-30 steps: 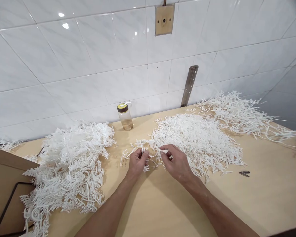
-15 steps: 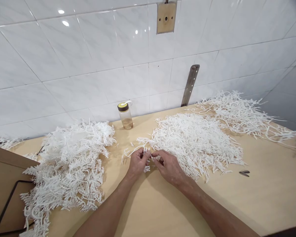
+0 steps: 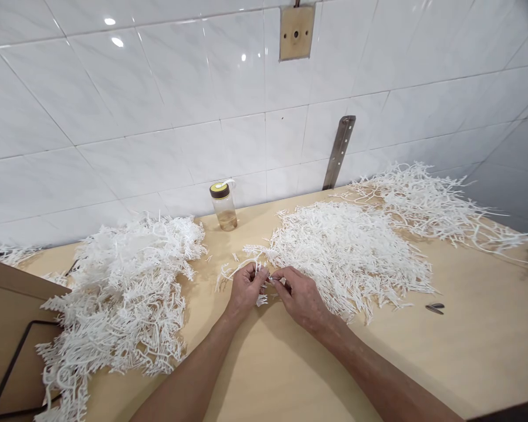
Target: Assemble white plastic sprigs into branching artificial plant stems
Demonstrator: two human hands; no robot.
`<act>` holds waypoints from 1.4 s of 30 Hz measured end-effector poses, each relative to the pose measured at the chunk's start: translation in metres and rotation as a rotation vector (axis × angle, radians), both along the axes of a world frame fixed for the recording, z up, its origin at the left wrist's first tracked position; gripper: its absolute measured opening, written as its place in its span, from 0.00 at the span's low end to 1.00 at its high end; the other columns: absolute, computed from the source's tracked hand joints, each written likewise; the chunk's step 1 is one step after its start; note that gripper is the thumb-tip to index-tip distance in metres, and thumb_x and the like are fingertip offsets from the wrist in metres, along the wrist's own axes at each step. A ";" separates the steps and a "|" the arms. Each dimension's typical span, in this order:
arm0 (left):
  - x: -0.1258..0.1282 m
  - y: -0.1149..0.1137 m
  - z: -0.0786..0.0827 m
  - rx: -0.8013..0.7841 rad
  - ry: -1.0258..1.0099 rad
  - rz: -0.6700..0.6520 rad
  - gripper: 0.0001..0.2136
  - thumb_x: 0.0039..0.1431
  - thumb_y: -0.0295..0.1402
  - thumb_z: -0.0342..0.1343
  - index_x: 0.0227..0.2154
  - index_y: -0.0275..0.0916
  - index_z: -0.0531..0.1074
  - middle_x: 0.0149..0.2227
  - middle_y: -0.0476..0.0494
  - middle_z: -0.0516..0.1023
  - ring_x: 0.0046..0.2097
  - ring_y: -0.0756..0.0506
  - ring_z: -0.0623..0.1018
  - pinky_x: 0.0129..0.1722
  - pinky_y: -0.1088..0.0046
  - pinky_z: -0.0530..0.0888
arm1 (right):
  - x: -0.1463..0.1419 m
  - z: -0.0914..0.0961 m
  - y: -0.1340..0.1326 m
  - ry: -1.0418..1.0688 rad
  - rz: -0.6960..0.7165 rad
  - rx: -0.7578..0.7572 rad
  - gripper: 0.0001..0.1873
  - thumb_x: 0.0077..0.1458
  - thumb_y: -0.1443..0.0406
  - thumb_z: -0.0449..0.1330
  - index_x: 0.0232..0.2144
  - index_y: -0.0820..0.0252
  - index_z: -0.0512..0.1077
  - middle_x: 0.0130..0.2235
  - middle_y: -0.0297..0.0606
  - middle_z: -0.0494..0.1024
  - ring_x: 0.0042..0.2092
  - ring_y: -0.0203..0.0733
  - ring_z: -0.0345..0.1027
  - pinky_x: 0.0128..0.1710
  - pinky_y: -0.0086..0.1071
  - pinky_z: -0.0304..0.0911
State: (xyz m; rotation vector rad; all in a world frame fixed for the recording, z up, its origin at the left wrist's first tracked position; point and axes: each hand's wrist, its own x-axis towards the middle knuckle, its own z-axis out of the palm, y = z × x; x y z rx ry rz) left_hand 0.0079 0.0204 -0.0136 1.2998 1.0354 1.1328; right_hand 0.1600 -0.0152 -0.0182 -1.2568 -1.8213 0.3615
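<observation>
My left hand (image 3: 247, 288) is closed in a pinch on a white branched strand (image 3: 242, 267), whose thin arms curve out past the fingers to the left and above. More white tips poke out beneath that hand. Fingertip to fingertip with it, my right hand (image 3: 300, 294) is pinched closed at the strand's near end. Something thin shows between its thumb and forefinger, too small to name. Directly beyond the right hand lies a broad heap of short white branched pieces (image 3: 347, 252).
A tangled white heap (image 3: 127, 293) covers the left side, beside a brown board (image 3: 17, 316). Longer white branches (image 3: 431, 199) lie at the back right. A lidded bottle (image 3: 223, 208) stands near the tiled wall. A small dark metal tool (image 3: 435, 308) lies right on the wooden table (image 3: 479, 351).
Both hands stay in nearly the same place. Only the right fingertips have shifted very slightly, and a bit more of something thin shows between the hands.
</observation>
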 end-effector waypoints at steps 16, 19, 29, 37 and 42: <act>0.000 0.001 -0.006 0.102 0.229 0.090 0.18 0.55 0.43 0.58 0.19 0.40 0.60 0.19 0.55 0.60 0.23 0.52 0.62 0.22 0.78 0.60 | -0.004 0.004 -0.003 -0.161 0.072 -0.023 0.09 0.65 0.69 0.47 0.33 0.58 0.64 0.34 0.37 0.70 0.32 0.40 0.65 0.31 0.33 0.59; 0.001 0.004 -0.005 0.107 0.216 0.166 0.17 0.55 0.42 0.57 0.19 0.40 0.61 0.19 0.54 0.64 0.23 0.52 0.65 0.24 0.77 0.62 | -0.009 0.007 -0.011 -0.199 0.165 0.000 0.08 0.64 0.71 0.47 0.33 0.57 0.64 0.34 0.37 0.70 0.32 0.40 0.65 0.31 0.33 0.60; -0.005 0.003 0.003 -0.028 -0.003 0.039 0.20 0.56 0.51 0.57 0.31 0.36 0.75 0.30 0.44 0.76 0.28 0.50 0.73 0.28 0.75 0.71 | 0.008 0.015 -0.005 0.048 -0.047 0.059 0.05 0.62 0.66 0.53 0.33 0.57 0.67 0.30 0.34 0.71 0.30 0.37 0.65 0.32 0.31 0.61; -0.005 0.004 0.003 -0.123 -0.187 -0.026 0.21 0.54 0.51 0.58 0.35 0.34 0.76 0.29 0.43 0.75 0.24 0.51 0.70 0.21 0.76 0.68 | 0.031 0.017 0.004 0.062 -0.354 0.105 0.06 0.58 0.62 0.56 0.31 0.57 0.70 0.27 0.34 0.73 0.24 0.36 0.63 0.28 0.31 0.60; -0.007 0.005 0.005 -0.147 -0.255 -0.046 0.17 0.54 0.46 0.59 0.35 0.34 0.76 0.28 0.44 0.76 0.24 0.51 0.72 0.22 0.74 0.69 | 0.045 0.015 0.011 0.041 -0.395 0.079 0.09 0.58 0.62 0.55 0.34 0.59 0.73 0.32 0.37 0.76 0.24 0.36 0.65 0.29 0.33 0.62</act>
